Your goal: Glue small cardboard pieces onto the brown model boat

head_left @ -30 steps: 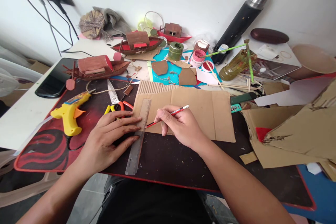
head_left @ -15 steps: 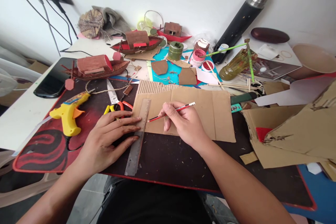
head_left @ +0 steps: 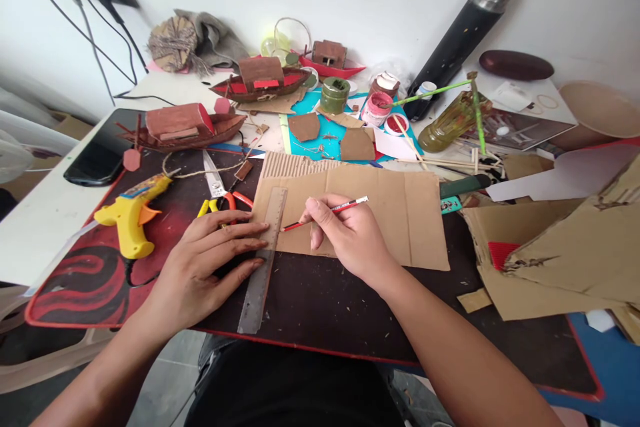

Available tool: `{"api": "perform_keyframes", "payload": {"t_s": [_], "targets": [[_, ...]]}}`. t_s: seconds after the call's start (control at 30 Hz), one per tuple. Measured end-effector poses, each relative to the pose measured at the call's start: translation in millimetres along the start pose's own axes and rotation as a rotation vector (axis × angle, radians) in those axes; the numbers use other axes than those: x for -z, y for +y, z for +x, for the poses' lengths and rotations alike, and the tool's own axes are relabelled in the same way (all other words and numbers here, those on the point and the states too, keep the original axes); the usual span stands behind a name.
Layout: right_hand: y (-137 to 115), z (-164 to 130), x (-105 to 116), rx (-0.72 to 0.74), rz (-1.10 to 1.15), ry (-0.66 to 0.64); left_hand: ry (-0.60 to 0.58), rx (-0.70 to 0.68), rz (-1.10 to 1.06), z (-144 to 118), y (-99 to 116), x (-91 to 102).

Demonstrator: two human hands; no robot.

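Note:
A flat piece of brown cardboard (head_left: 385,213) lies on the dark mat, with a strip of bare corrugation along its far edge. Across its left end runs a clear ruler (head_left: 257,287), slanting toward me and past the near edge. My left hand (head_left: 215,257) lies flat with fingers stretched, their tips pressing on the ruler. Between thumb and fingers, my right hand (head_left: 345,230) grips a red and black pencil (head_left: 295,224). The pencil's point is at the cardboard, just right of the ruler's edge; whether it touches I cannot tell.
Left of my hands lie a yellow glue gun (head_left: 133,217) and scissors (head_left: 215,177). Behind stand model boats (head_left: 180,127), a green paint jar (head_left: 334,95) and a pink paint jar (head_left: 376,110). A black flask (head_left: 460,40) leans at the wall. Folded cardboard (head_left: 565,253) stands at right.
My right hand and the pencil have shifted very slightly, with the pencil's end a touch lower and to the left. My left hand and the ruler stay in place.

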State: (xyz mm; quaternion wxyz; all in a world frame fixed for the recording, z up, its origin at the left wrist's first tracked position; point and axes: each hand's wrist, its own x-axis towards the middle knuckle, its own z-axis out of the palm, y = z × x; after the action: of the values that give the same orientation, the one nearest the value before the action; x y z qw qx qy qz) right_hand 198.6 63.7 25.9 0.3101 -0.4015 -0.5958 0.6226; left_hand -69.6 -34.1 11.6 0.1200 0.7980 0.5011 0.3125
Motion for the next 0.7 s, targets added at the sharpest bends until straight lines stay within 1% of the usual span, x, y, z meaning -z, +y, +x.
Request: {"api": "perform_keyframes", "payload": {"t_s": [0.7], "targets": [[1.1, 0.2, -0.5, 0.008, 0.008, 0.005, 0.0, -0.023, 0.022, -1.4, -0.5, -1.0]]}}
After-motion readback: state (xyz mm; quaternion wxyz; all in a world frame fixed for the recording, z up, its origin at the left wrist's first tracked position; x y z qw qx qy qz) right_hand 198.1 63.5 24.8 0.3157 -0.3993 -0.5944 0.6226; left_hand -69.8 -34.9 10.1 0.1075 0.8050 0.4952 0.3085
